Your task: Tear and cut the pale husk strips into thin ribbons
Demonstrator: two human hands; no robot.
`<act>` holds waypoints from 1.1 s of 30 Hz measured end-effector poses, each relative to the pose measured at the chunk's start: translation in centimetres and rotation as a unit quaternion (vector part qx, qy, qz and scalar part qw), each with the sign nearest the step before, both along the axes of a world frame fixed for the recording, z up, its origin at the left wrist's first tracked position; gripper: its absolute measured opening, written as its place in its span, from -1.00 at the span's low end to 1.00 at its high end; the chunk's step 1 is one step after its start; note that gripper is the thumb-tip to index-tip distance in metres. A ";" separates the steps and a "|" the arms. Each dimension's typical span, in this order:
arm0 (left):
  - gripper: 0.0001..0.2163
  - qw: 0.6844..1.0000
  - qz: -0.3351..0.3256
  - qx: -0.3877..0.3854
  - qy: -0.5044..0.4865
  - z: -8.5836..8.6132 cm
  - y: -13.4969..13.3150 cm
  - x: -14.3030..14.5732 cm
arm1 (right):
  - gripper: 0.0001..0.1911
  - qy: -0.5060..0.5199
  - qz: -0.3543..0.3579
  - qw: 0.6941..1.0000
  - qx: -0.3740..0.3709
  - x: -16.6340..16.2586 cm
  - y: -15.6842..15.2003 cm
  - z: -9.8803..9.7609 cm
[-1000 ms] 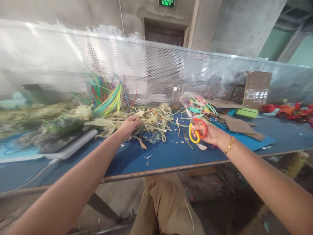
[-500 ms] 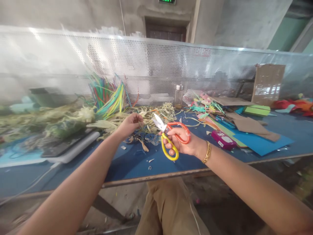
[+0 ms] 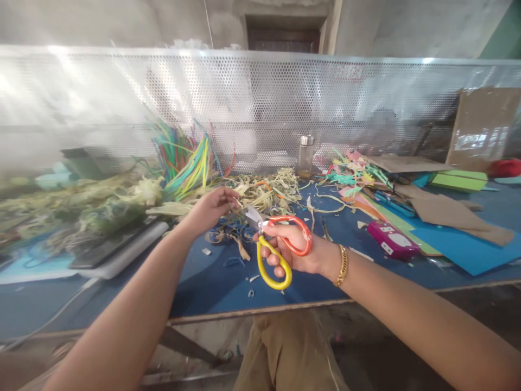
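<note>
My right hand [image 3: 299, 250] is wrapped round a pair of scissors [image 3: 290, 279] with one orange-red and one yellow handle loop. Their metal blades point up and left, with the tips close to the fingers of my left hand [image 3: 209, 209]. That hand is closed in a pinch; a small pale bit shows at its fingertips, too small to name. Just behind both hands lies a heap of dry, pale husk-like strips [image 3: 280, 187]. Beneath the blades sit bluish and tan scraps [image 3: 240, 233] on the blue tabletop [image 3: 215, 288].
A bundle of coloured strips [image 3: 189, 163] stands behind the left hand. Near the perforated metal screen [image 3: 280, 103] is a glass bottle [image 3: 305, 157]. To the right lie a purple box [image 3: 393, 239], blue card [image 3: 451, 250] and brown cardboard [image 3: 459, 212]. A pale slab-like device [image 3: 130, 250] lies left.
The scissors have moved left and slightly down, bringing their blades to the left fingertips. Loose strips now show on the table near my right wrist. The view has shifted slightly.
</note>
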State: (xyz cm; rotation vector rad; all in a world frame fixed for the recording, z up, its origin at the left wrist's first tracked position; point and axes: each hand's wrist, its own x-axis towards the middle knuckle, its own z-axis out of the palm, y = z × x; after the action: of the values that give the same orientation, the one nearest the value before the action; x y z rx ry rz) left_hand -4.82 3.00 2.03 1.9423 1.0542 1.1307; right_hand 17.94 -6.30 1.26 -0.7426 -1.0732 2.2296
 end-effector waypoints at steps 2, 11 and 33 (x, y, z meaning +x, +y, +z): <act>-0.72 1.000 -0.004 0.003 -0.007 0.0 0.0 0.0 | -0.71 -0.002 0.002 1.000 -0.004 -0.3 0.1 0.0; -0.76 1.000 -0.016 0.013 0.006 0.4 -0.8 0.3 | -0.69 0.016 0.034 0.999 -0.020 -0.9 0.7 -0.3; -0.72 0.999 -0.036 -0.006 -0.014 1.1 -1.2 0.3 | -0.56 0.070 0.081 0.993 -0.055 -1.9 1.6 -0.6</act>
State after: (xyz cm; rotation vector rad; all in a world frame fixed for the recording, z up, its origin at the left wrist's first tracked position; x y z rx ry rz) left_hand -4.51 1.76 3.08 1.9338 0.9665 1.1076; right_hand 16.08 -4.71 0.66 -0.5517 -0.9796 2.4548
